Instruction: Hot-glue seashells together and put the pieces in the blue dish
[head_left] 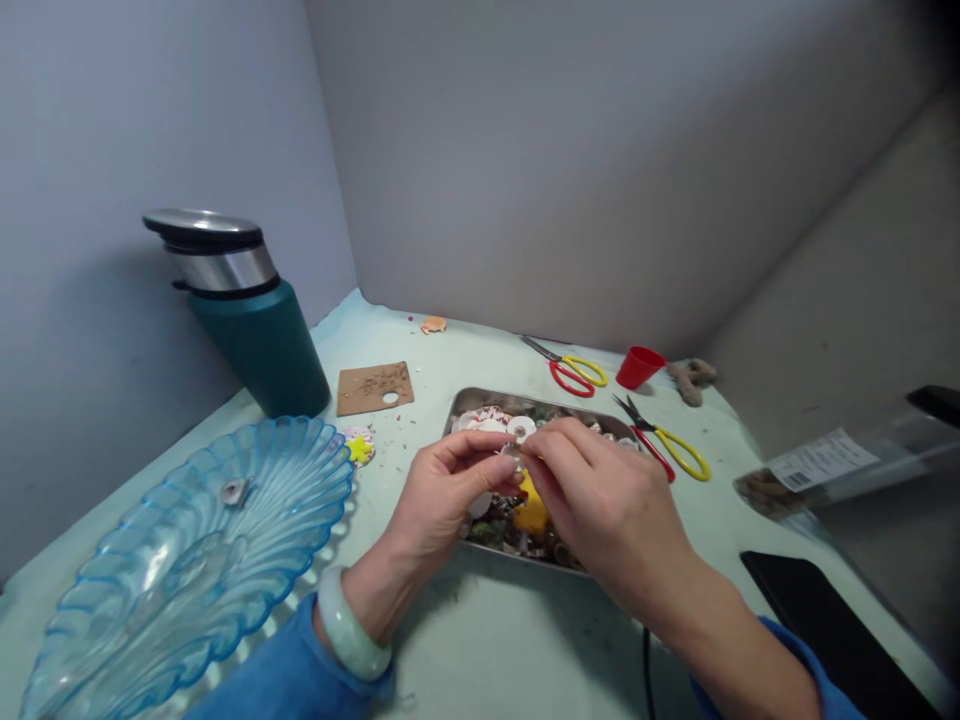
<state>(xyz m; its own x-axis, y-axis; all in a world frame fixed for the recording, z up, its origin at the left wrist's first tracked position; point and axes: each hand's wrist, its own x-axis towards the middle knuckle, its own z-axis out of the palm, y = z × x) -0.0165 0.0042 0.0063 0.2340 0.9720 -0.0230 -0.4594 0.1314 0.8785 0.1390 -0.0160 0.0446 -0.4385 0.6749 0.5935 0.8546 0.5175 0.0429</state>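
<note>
Over a metal tray (459,404) filled with mixed small pieces, my two hands meet fingertip to fingertip. My left hand (457,485) pinches a small whitish piece (512,452) between thumb and forefinger; its kind is too small to tell. The fingers of my right hand (600,490) are pressed together at the same piece, partly hiding it. Beneath them in the tray lie a yellow piece (531,508), a white round piece with a hole (521,428) and several dark and green bits.
To the left are a blue scalloped dish (187,560), a teal bottle (262,340) and a brown card (360,390). Two pairs of scissors (574,375), a red cup (640,367), a ginger-like root (691,380), a clear bag (825,465) and a black flat object (825,620) lie to the right.
</note>
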